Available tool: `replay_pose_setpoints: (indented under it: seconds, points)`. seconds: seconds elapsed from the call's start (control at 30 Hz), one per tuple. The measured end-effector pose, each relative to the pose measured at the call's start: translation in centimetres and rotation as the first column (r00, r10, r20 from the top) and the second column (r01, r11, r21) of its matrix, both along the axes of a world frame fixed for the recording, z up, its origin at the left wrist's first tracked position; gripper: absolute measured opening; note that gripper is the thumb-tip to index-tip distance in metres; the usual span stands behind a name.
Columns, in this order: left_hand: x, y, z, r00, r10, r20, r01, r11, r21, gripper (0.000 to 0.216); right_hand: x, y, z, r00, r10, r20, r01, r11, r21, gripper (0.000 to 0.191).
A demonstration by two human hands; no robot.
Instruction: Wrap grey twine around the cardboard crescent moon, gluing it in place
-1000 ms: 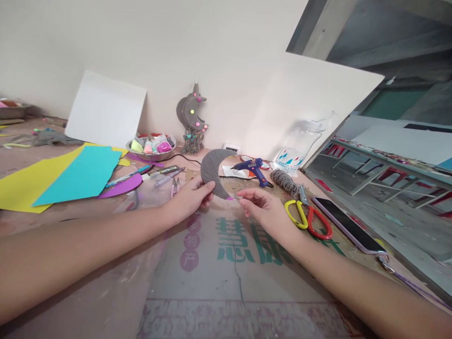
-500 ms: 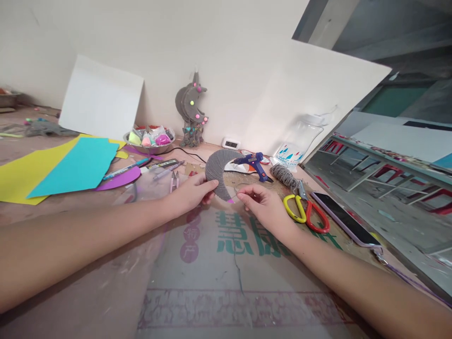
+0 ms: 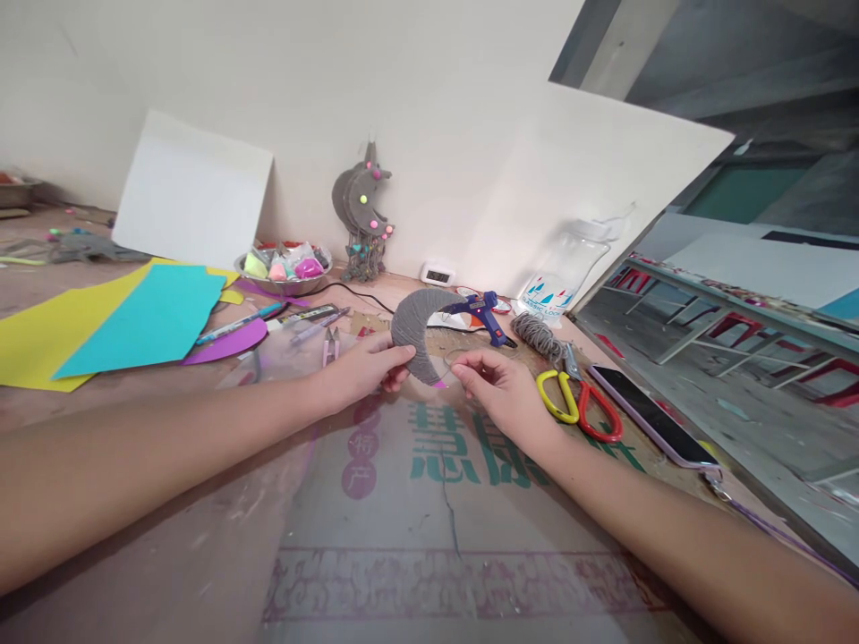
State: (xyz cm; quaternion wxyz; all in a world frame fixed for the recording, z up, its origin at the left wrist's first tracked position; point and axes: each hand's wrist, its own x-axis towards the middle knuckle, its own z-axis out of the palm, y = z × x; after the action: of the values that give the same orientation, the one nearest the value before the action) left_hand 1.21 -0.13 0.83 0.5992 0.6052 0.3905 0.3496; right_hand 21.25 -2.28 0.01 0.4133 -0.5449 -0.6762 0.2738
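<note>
left hand (image 3: 377,365) — thumb and fingers clasping yarn-wrapped grey crescent (image 3: 411,331) | right hand (image 3: 492,380) — pinching thin grey strand (image 3: 447,359) near its purple tip (image 3: 439,385) | blue glue gun (image 3: 495,329) just behind

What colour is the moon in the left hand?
The moon is grey with a pinkish-purple lower tip; head view.

On my feed I get soft light on the pale wall (image 3: 463,161), a shadow beside the white board (image 3: 194,188), a dim ceiling (image 3: 725,54) upper right, wide-angle stretch toward the edges, and slightly soft detail on the gray crescent (image 3: 410,333)
</note>
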Motion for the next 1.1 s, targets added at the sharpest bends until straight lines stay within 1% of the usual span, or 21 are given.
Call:
replay_pose_setpoints:
  seconds: [0.07,0.13,0.2,0.27,0.37,0.5,0.57,0.67,0.8,0.9,0.97,1.03,1.1]
  points:
    - [0.0,0.1,-0.2,1.000,0.007,0.013,-0.007,1.000,-0.014,0.028,0.0,0.1,-0.1,1.000,-0.004,-0.011,0.004,1.000,-0.020,0.022]
    - [0.1,0.3,-0.5,0.997,0.027,0.076,-0.023,0.999,-0.049,0.024,0.1,0.1,-0.2,1.000,-0.005,-0.024,0.005,1.000,-0.026,0.022]
    - [0.1,0.5,-0.8,0.989,0.057,0.137,-0.044,0.994,-0.100,0.016,0.3,0.2,-0.3,0.999,0.002,-0.045,-0.002,1.000,0.001,0.022]
    - [0.1,0.7,-0.9,0.986,0.073,0.152,-0.052,0.989,-0.139,0.011,0.5,0.2,-0.3,0.998,0.017,-0.061,-0.015,0.999,0.039,0.026]
    - [0.0,0.9,-1.0,0.986,0.073,0.150,-0.050,0.987,-0.153,0.010,0.6,0.0,0.1,0.999,0.039,-0.008,-0.038,0.997,0.065,0.028]
    - [-0.1,1.1,-1.2,0.980,0.066,0.186,-0.044,0.992,-0.121,0.007,0.0,-0.6,0.8,0.986,0.101,0.132,-0.108,0.993,0.050,0.026]
    - [0.0,1.2,-1.4,0.981,0.061,0.185,-0.042,0.994,-0.104,0.006,-0.3,-0.7,1.0,0.980,0.107,0.167,-0.116,0.992,0.045,0.025]
    - [0.0,1.3,-1.5,0.984,0.060,0.169,-0.046,0.995,-0.089,0.005,-0.3,-0.7,0.8,0.977,0.105,0.185,-0.114,0.993,0.041,0.023]
    - [0.0,1.2,-1.4,0.984,0.039,0.172,-0.025,0.996,-0.083,0.004,-0.1,-0.4,0.2,0.966,0.148,0.214,-0.173,0.980,0.101,0.013]
    - [-0.2,1.0,-1.1,0.988,0.006,0.151,0.006,0.997,-0.079,0.003,-0.1,-0.6,0.2,0.961,0.157,0.228,-0.194,0.969,0.151,0.011]
    - [-0.3,0.8,-0.9,0.995,-0.028,0.100,0.032,0.999,-0.032,0.004,-0.2,-0.9,0.3,0.962,0.139,0.236,-0.184,0.967,0.177,0.010]
    - [-0.4,0.5,-0.6,0.996,-0.070,0.047,0.068,0.997,0.048,0.005,-0.3,-1.1,0.4,0.959,0.120,0.257,-0.177,0.961,0.212,0.009]
    - [-0.4,0.4,-0.5,0.994,-0.104,0.021,0.102,0.989,0.110,0.009,-0.3,-1.3,0.4,0.949,0.105,0.297,-0.187,0.946,0.264,0.008]
